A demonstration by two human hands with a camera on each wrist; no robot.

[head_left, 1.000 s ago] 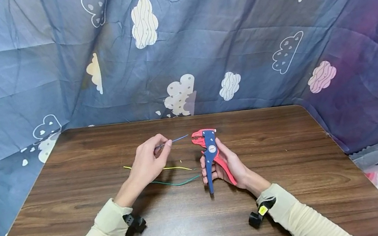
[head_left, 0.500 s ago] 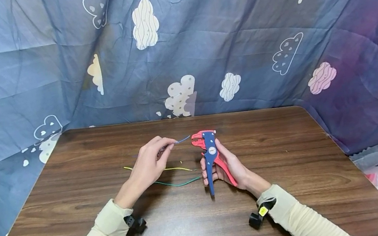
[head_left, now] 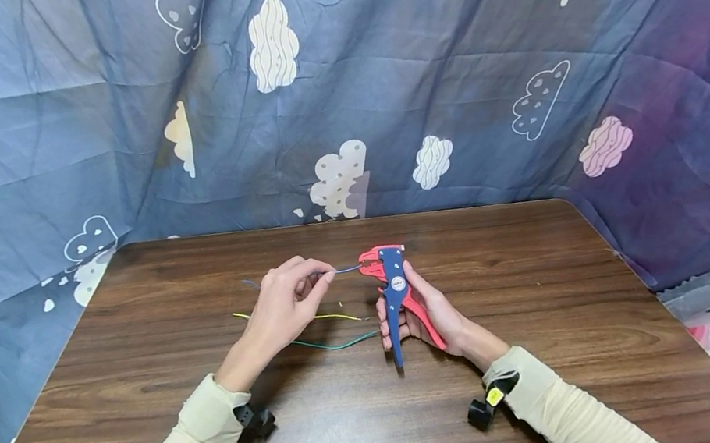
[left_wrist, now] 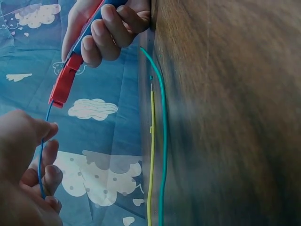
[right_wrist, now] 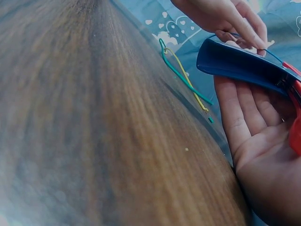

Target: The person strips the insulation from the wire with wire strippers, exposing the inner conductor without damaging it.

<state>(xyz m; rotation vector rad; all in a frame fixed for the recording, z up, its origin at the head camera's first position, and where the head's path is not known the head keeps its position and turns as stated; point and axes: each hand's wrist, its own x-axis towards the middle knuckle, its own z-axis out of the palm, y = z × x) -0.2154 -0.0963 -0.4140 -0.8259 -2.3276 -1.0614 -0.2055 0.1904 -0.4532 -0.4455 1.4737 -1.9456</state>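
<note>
My left hand (head_left: 283,301) pinches a thin blue wire (head_left: 347,269) between thumb and fingertips. Its far end reaches the red jaws of a wire stripper (head_left: 395,270); how deep it sits between them is hard to see. In the left wrist view the blue wire (left_wrist: 41,162) runs down behind the thumb and meets the red head's tip. The wire stripper, blue and red, stands upright in my right hand (head_left: 440,309), whose fingers curl round the blue handle. Its handles are spread. Below the left hand a yellow wire (head_left: 341,316) and a green wire (head_left: 330,347) lie on the table.
A tiny yellow scrap (head_left: 340,304) and a short green scrap (right_wrist: 210,120) lie near the wires on the brown wooden table (head_left: 562,343). Blue cloud-print fabric (head_left: 375,91) hangs behind the table's far edge.
My left hand has shifted slightly right, bringing the blue wire's end from just outside the stripper's head to its jaws. The right hand and the wire stripper have barely moved.
</note>
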